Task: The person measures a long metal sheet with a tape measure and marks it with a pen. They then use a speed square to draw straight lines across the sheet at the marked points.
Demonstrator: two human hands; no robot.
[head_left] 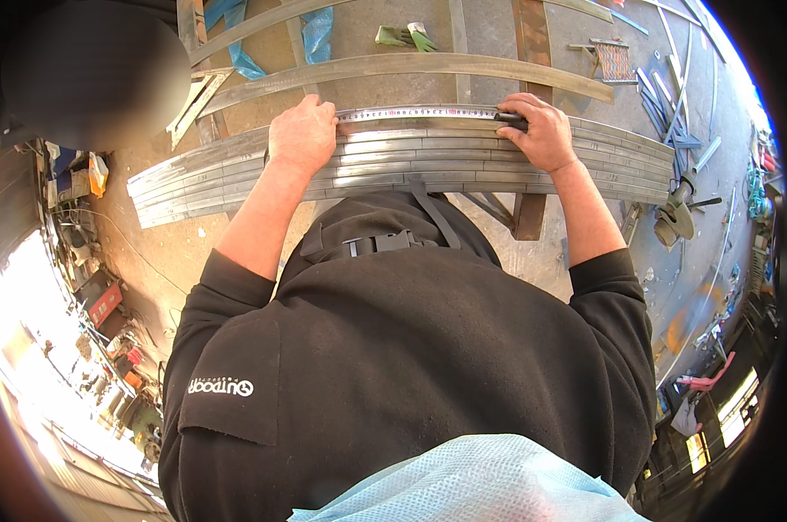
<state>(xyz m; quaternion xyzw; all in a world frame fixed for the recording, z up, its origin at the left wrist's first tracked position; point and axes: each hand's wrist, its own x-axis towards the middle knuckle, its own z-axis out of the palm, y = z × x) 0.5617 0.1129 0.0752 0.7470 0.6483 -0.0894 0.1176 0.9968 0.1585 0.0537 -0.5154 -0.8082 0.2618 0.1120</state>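
Observation:
The printed blade of a tape measure point(415, 112) runs straight between my hands, along the far side of a row of grey metal bars point(463, 165). My left hand point(301, 132) is closed at the blade's left end, thumb and fingers pinched over it. At the other end my right hand point(541, 130) is curled around a small black pen-like object point(510, 120), its tip pointing left beside the blade. Whether this hand also grips the tape is hidden. The bars lie tightly side by side, with short joint lines and faint marks on them.
Curved metal strips point(411, 64) span the frame beyond the bars. Rusty steel beams point(533, 216) pass underneath. Green gloves point(407, 36) lie on the floor ahead. A clamp-like tool point(674, 217) sits at the right end, near scattered metal offcuts point(672, 104). A dark round shape blocks the upper left.

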